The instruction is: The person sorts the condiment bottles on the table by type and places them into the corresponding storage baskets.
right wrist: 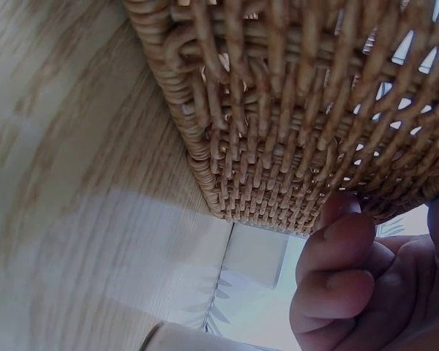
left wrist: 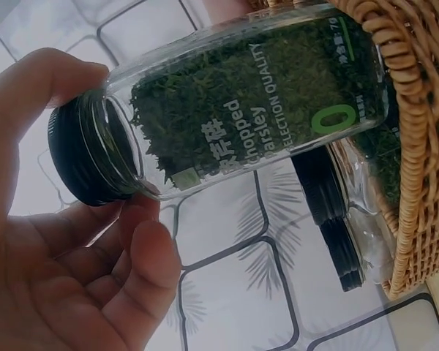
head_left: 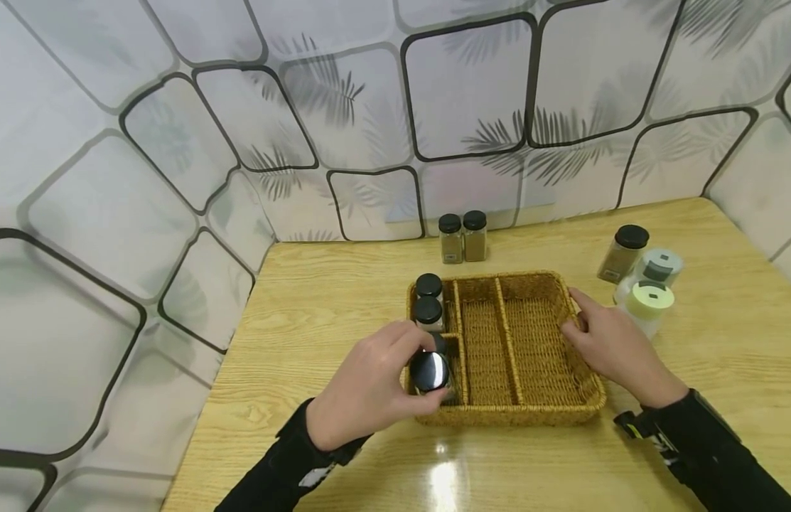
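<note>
- Left and across the top: a pale wall covering [head_left: 369, 107] with rounded outlines and grey leaves, behind a wooden table [head_left: 305, 320].
- Lower centre-left: the left hand [head_left: 376, 377] pinches a jar [left wrist: 227, 102] by its black lid, thumb and fingers close around it. The clear jar holds green flakes, labelled chopped parsley, and is over the basket's front-left compartment; how deep it sits I cannot tell.
- Just behind, along the left side: black-lidded jars [head_left: 428, 313] stand inside.
- Upper centre: two spice jars [head_left: 463, 242] stand side by side beyond the basket.
- Centre: the woven basket [head_left: 507, 417], with dividers.
- Centre-right: the right hand [head_left: 615, 345] grips the basket's right rim.
- Right: a black-lidded jar [head_left: 621, 256] and two pale-lidded bottles [head_left: 651, 295] cluster near that hand.
</note>
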Action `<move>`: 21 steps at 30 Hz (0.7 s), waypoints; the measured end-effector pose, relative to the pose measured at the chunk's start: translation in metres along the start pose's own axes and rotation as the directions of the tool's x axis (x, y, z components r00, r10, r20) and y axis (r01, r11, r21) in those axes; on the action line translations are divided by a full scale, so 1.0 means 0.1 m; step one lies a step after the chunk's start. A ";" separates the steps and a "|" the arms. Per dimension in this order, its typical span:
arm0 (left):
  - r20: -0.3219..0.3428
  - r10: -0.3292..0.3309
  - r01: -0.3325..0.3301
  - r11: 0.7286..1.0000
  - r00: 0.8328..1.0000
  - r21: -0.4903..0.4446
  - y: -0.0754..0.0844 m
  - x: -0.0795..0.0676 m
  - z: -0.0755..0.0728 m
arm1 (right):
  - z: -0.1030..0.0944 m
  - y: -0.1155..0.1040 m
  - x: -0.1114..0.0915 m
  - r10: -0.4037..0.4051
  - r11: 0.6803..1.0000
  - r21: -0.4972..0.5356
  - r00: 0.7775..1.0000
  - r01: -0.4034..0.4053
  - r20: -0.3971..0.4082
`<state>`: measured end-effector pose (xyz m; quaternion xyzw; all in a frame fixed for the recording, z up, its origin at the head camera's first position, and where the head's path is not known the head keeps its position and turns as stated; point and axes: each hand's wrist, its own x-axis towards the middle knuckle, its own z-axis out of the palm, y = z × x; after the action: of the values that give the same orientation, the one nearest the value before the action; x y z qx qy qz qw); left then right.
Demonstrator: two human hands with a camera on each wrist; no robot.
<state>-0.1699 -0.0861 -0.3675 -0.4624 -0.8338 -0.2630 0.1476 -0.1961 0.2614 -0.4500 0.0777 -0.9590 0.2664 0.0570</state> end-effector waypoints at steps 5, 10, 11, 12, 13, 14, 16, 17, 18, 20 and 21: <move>0.011 -0.009 0.009 1.000 1.000 -0.009 0.01 0.00 0.00 | 0.00 0.00 0.01 0.002 1.000 0.003 1.000 -0.002 0.004; 0.034 -0.035 0.036 0.999 0.999 -0.030 0.02 -0.01 -0.01 | 0.01 0.00 0.02 -0.004 1.000 0.000 1.000 0.004 -0.004; 0.038 -0.039 0.040 0.999 0.999 -0.034 0.02 -0.02 -0.01 | 0.01 0.00 0.02 -0.007 1.000 -0.002 1.000 0.007 -0.007; 0.041 -0.043 0.045 0.998 0.998 -0.035 0.02 -0.02 -0.01 | 0.01 0.00 0.02 -0.009 1.000 -0.004 1.000 0.009 -0.009; 0.043 -0.045 0.047 0.998 0.998 -0.036 0.02 -0.02 -0.01 | 0.01 0.01 0.02 -0.012 1.000 -0.004 1.000 0.012 -0.012; 0.043 -0.045 0.047 0.998 0.998 -0.038 0.02 -0.02 -0.01 | 0.01 0.01 0.02 -0.015 1.000 -0.003 1.000 0.015 -0.013; 0.044 -0.044 0.045 0.998 0.998 -0.035 0.01 -0.02 0.00 | 0.00 0.01 0.01 -0.019 1.000 -0.001 1.000 0.019 -0.015; 0.044 -0.043 0.044 0.999 0.998 -0.031 0.01 -0.02 0.00 | 0.00 0.01 0.01 -0.020 1.000 0.001 1.000 0.020 -0.017; 0.046 -0.042 0.043 0.999 0.998 -0.025 0.00 -0.02 0.01 | 0.00 0.01 0.01 -0.021 1.000 0.003 1.000 0.021 -0.017; 0.053 -0.039 0.040 0.999 0.998 -0.016 -0.01 -0.03 0.02 | 0.00 0.01 0.01 -0.022 1.000 0.005 1.000 0.022 -0.015; 0.058 -0.039 0.040 0.999 0.998 -0.011 -0.01 -0.03 0.02 | 0.00 0.01 0.01 -0.023 1.000 0.006 1.000 0.023 -0.015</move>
<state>-0.1696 -0.0873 -0.3713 -0.4541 -0.8451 -0.2575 0.1152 -0.1970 0.2622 -0.4505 0.0868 -0.9568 0.2693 0.0669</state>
